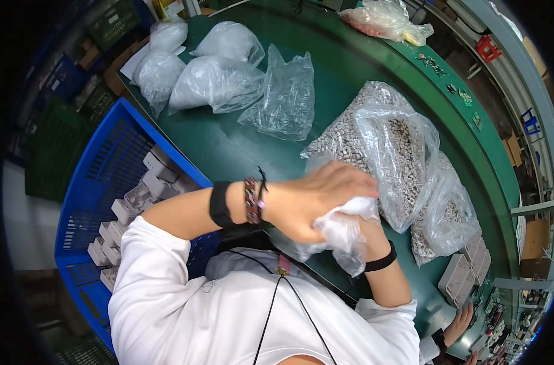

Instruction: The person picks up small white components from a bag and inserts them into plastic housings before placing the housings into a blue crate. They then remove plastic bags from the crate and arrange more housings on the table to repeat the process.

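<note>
Both my hands meet just above the near edge of the green table, closed around the gathered neck of a clear plastic bag [343, 238]. My left hand [310, 198] reaches across from the left and is slightly blurred, its fingers bent over the plastic. Behind it, my right hand [369, 229] grips the same bunched plastic; most of its fingers are hidden. The bag's contents cannot be made out. Just beyond my hands lies a large clear bag of small beige-grey parts [374, 137], with a smaller bag of similar parts [450, 213] to its right.
Several tied clear bags [213, 82] and a flatter clear bag [283, 97] lie at the far left of the green table [228, 149]. A blue crate [94, 176] holding white plastic housings stands at my left. Grey trays [458, 280] and another person's hand [458, 325] are at right.
</note>
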The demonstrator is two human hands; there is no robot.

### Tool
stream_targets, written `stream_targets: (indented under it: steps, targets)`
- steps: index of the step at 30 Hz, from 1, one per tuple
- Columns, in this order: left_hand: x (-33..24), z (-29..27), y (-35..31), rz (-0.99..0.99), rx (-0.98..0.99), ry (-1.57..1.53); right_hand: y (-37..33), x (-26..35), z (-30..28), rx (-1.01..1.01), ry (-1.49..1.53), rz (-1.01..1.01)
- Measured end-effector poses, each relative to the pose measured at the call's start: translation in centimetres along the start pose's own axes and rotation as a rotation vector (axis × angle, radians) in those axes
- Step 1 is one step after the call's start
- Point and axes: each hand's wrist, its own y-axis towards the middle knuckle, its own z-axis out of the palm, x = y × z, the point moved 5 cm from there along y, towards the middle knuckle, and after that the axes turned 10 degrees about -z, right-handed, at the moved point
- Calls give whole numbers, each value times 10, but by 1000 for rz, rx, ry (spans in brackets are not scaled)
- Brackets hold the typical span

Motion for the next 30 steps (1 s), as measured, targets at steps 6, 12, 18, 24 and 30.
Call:
stream_targets:
  steps: [6,12,18,24,30]
  targets:
    - [91,-76,-41,-470,147,1056,-8,-5,-21,-20,51,-28]
    - [143,-100,-14,-698,-36,739,14,-27,26,240,-20,-13]
    - [39,-65,4,-457,-202,-89,43,-31,4,229,137,256]
    - [-12,-18,-16,-244,276,-257,92,-29,21,461,-453,-97]
    - [-36,25,-21,-197,432,-320,108,-24,-17,-548,-3739,-164]
